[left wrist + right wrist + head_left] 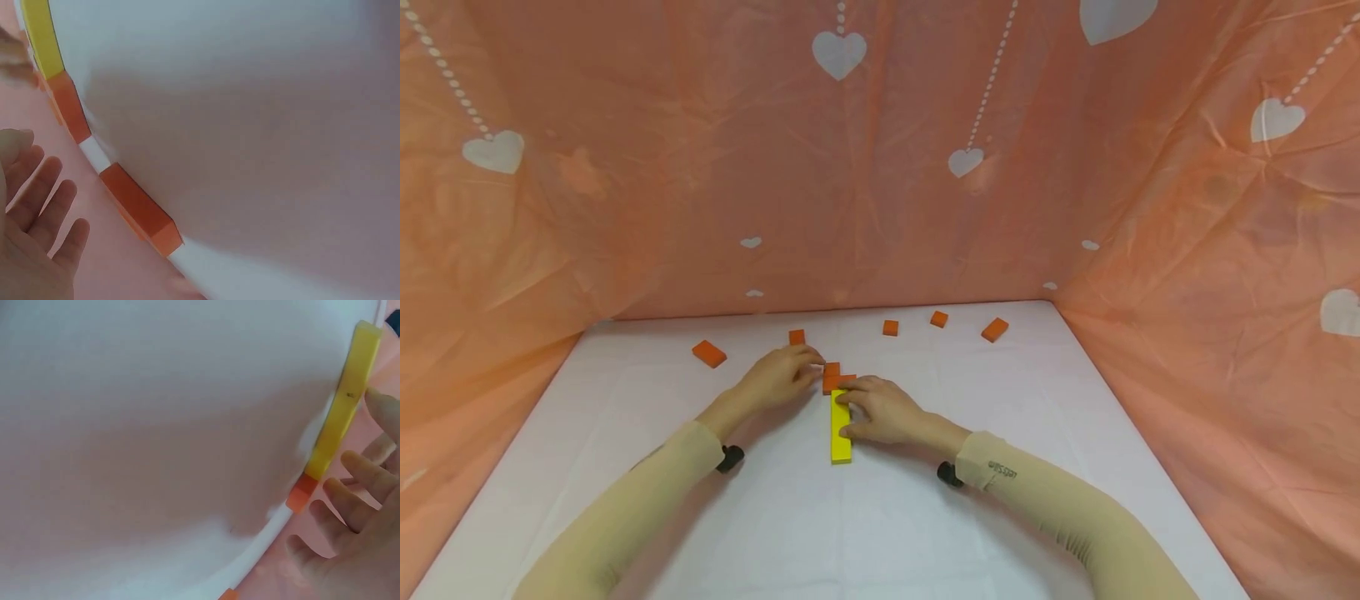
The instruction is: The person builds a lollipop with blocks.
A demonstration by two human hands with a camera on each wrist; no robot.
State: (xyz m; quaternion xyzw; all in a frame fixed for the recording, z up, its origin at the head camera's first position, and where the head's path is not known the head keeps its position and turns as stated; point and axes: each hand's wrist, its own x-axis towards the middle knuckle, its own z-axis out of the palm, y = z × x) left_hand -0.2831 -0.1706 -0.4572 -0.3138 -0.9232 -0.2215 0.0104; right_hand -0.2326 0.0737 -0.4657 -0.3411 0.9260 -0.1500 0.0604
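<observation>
- Head view: a long, flat, yellow rectangular block (841, 450) lies on the white table (910, 533), its far end by a cluster of small orange blocks (832, 383).
- Right hand (883, 411): fingers spread, slightly bent, at the yellow block, not wrapped round it.
- Left hand (778, 377): fingers loosely extended, holding nothing, beside the cluster; contact unclear.
- Five separate orange rectangular blocks (709, 354) lie farther back.

Passage: worktop (767, 537), near side of the yellow bar (841, 447). Centre obstructed by bar and orange blocks (831, 384) at its far end, flanked by left hand (778, 375) and right hand (883, 410). Rear limit: curtain (917, 225).
</observation>
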